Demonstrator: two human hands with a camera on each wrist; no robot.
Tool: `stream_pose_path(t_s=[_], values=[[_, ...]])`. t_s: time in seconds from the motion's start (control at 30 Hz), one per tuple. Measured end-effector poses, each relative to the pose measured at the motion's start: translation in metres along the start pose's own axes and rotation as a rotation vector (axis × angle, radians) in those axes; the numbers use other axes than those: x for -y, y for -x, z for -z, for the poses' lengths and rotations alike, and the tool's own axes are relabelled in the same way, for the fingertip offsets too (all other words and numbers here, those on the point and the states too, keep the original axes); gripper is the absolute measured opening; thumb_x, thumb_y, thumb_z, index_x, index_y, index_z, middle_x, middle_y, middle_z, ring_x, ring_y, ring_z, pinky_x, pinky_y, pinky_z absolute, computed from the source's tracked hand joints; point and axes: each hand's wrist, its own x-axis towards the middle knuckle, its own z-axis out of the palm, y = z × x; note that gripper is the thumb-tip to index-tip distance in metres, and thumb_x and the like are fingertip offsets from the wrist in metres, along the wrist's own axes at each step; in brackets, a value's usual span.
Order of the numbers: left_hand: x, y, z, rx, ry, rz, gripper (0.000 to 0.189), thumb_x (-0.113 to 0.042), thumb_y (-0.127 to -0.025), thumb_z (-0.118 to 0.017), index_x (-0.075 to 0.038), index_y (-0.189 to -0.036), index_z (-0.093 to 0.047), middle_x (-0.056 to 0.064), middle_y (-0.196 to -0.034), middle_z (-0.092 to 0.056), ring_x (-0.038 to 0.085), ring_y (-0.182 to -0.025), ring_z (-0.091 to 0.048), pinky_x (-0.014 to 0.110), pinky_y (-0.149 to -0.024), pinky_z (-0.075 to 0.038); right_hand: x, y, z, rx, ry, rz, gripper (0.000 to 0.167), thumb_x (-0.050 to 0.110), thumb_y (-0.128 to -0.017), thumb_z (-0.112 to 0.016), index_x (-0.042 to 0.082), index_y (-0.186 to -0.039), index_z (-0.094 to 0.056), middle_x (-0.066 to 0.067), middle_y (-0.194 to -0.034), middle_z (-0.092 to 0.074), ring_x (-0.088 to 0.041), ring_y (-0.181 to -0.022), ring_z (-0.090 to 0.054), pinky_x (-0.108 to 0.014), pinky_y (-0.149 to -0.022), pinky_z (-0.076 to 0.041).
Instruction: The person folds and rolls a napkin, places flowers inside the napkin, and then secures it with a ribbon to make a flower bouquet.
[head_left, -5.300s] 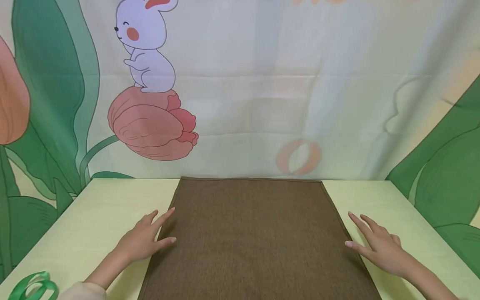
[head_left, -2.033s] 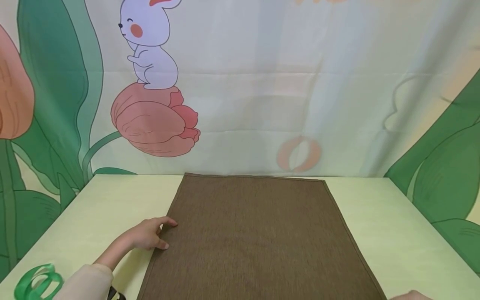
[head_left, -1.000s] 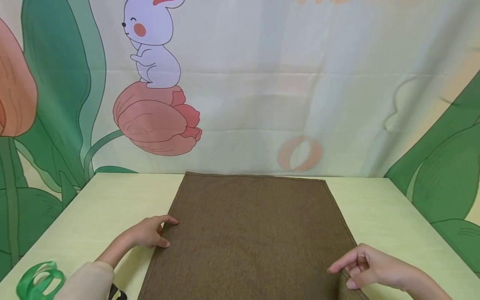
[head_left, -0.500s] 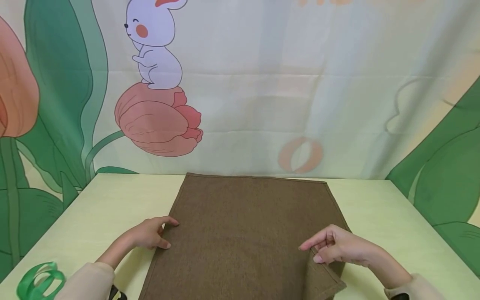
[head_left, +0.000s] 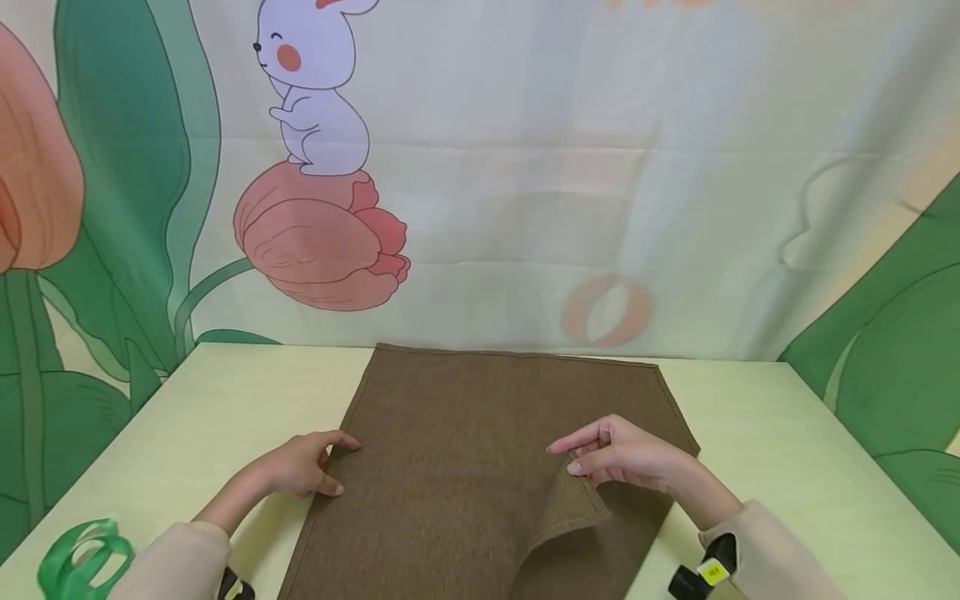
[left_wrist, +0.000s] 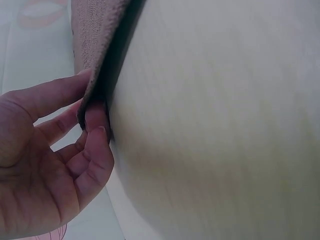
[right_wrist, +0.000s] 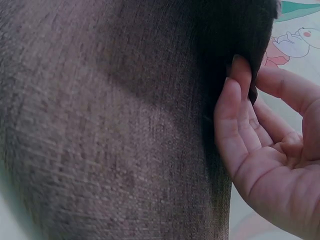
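Note:
A brown cloth [head_left: 450,433] with stitched hems lies across the middle of the table. At its left edge, my left hand [head_left: 303,464] has thumb and forefinger over the top; in the left wrist view that hand [left_wrist: 55,160] holds the cloth's edge [left_wrist: 100,55], with other fingers tucked beneath. My right hand [head_left: 633,454] pinches the right part of the cloth and holds it raised over the middle, so the near right portion curls back and shows its underside. The right wrist view has the raised cloth [right_wrist: 115,125] between thumb and fingers of the right hand [right_wrist: 265,155].
A loose green ribbon [head_left: 86,558] lies at the table's near left. The pale yellow table [head_left: 772,467] shows on both sides of the cloth. Behind it hangs a printed curtain [head_left: 495,208] with a rabbit and tulips.
My right hand went out of view at the lower right, came back gripping the cloth's near right part, and has carried it up and leftward. The left hand has settled on the left edge.

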Motion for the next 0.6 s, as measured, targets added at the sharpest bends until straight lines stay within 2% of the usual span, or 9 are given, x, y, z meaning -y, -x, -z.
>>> stream_pose_path(t_s=[0.27,0.6], values=[[-0.001,0.0,0.002,0.004,-0.025,-0.028,0.054,-0.001,-0.073,-0.071,-0.002,-0.123,-0.049,0.001,-0.06,-0.037,0.011,-0.046,-0.035,0.025,-0.048,-0.033,0.01,-0.024,-0.004,-0.062,0.032,-0.026,0.044,0.004,-0.081,-0.063,-0.014,-0.119,-0.05,0.004,-0.073,-0.063,-0.005,-0.065,-0.054,-0.022,-0.06,-0.048],[0.0,-0.001,0.002,0.013,-0.028,-0.015,0.055,-0.002,-0.074,-0.071,-0.003,-0.124,-0.049,0.002,-0.062,-0.037,0.011,-0.047,-0.034,0.025,-0.049,-0.033,0.014,-0.053,-0.006,-0.108,0.047,-0.057,0.047,0.003,-0.082,-0.061,-0.014,-0.123,-0.046,0.005,-0.073,-0.06,-0.007,-0.063,-0.05,-0.024,-0.063,-0.047]])
